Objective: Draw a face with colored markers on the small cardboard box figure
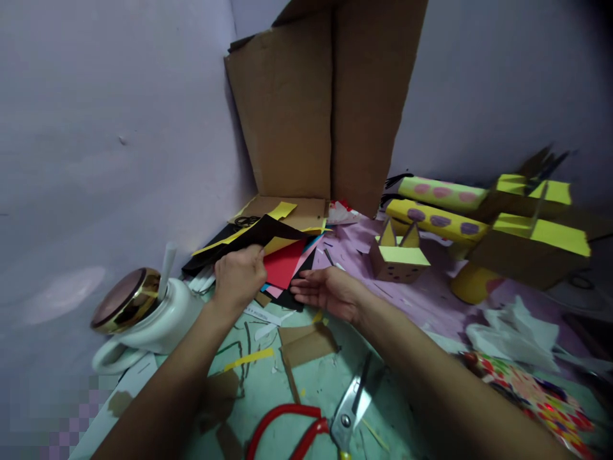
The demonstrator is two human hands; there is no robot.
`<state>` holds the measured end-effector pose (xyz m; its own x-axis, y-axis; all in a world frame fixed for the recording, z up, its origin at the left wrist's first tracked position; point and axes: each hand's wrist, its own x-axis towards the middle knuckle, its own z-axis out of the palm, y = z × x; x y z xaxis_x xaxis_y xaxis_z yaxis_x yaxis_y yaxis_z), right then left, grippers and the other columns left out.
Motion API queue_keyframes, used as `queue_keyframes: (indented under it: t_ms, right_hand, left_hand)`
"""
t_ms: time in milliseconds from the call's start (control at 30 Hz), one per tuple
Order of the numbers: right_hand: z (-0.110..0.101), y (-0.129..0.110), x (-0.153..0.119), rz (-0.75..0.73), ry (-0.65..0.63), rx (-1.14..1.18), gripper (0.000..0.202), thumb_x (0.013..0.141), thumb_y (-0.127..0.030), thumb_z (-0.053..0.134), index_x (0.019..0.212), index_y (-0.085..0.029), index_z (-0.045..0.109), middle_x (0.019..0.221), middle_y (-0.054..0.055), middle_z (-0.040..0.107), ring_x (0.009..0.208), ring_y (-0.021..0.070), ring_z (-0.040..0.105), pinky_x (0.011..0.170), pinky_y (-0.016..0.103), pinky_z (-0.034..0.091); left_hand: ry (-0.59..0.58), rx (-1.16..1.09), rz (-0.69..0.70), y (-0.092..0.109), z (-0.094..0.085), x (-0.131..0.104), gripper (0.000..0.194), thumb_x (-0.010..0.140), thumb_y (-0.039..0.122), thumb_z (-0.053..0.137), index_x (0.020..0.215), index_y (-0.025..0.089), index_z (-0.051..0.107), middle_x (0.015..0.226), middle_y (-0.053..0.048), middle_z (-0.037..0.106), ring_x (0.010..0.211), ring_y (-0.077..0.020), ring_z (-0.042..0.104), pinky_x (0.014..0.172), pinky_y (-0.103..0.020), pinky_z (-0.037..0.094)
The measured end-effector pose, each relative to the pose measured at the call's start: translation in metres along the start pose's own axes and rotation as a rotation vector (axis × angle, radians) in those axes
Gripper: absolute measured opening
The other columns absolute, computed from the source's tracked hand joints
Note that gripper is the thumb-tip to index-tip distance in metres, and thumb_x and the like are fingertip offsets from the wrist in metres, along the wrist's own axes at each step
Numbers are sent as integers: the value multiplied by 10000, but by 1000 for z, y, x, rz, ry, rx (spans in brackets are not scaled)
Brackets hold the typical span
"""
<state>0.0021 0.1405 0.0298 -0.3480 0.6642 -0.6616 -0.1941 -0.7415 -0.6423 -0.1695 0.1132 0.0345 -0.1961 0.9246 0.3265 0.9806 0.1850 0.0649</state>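
My left hand (241,276) is closed on the near edge of a black paper sheet (265,231) and a yellow paper sheet (282,244), which tilt up off the pile. Beneath them show a red paper sheet (283,265) and edges of pink, blue and black paper. At the right side of this pile is my right hand (325,291), palm partly turned up and fingers stretched out. Its fingertips overlap the black paper's edge; whether they touch it I cannot tell. Large red-handled scissors (345,418) lie with blades apart between my forearms.
A white mug (175,319) with a gold-rimmed object stands left. Cardboard scraps (309,345) and paper strips litter the green surface. A tall cardboard panel (292,115) rises behind. At right are a small eared cardboard box (400,262), spotted yellow tubes (431,217) and crumpled white plastic (514,332).
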Motion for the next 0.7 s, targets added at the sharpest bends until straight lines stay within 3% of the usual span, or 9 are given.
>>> queue_keyframes:
  t_ms: [233,433,700]
  right_hand:
    - [12,2,8,1,-35,1,260,916,36,458,766,-135,585,667,4,645,615,126,657,645,255,552]
    - [30,3,19,-32,-6,-9,94,983,-201,598,952,-121,638,871,2,668,675,104,643,611,244,563]
    - [44,11,32,-169,61,-105,125,965,-215,633,1055,-129,642,949,20,674,724,117,657,618,253,574]
  left_hand:
    - [-18,-34,34,-4,1,0,324,949,248,439,903,176,751,828,-114,776,788,-263,721,607,-314,365]
    - [-30,-63,89,-10,4,2,306,935,230,437,943,179,739,890,-101,786,839,-247,730,672,-303,441]
    - [-32,-31,118,-9,5,0,307,922,252,459,1053,210,734,956,-89,791,906,-277,739,701,-325,480]
